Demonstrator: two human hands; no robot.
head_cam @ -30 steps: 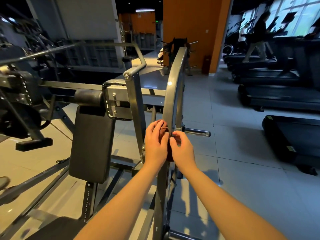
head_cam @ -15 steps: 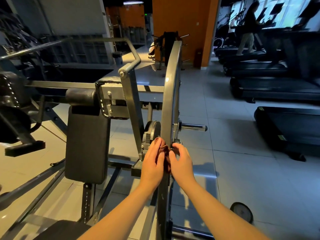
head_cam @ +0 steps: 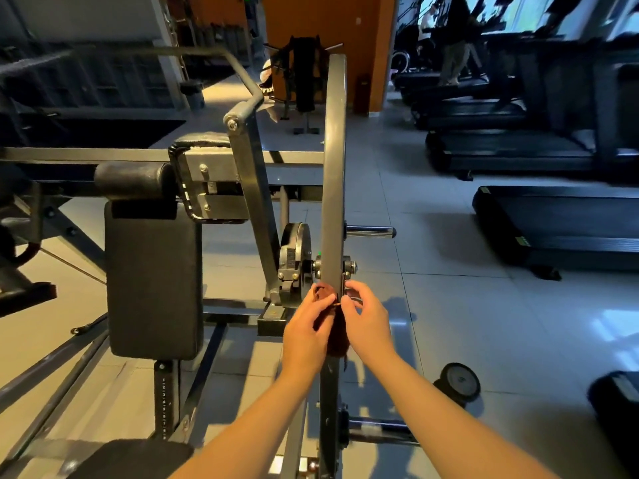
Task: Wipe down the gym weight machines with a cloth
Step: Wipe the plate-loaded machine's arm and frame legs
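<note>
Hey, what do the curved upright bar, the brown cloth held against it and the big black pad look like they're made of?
Curved bar: metal, likely painted steel; grey, with a smooth satin sheen along its edge.
Cloth: soft fabric, matte brown, bunched and folded round the bar.
Pad: probably foam under a black vinyl or leather-like cover; faintly glossy, with rounded corners.

Place: a commercial gym.
Strength gear: a grey steel weight machine (head_cam: 333, 167) with a black back pad (head_cam: 154, 281) and a chrome plate peg (head_cam: 370, 231).
Cardio: treadmills (head_cam: 553, 219) in a row near bright windows, a person (head_cam: 456, 39) on one.
Floor: pale tiles (head_cam: 449, 305), with a round weight plate (head_cam: 461, 380) beside the machine's base.
</note>
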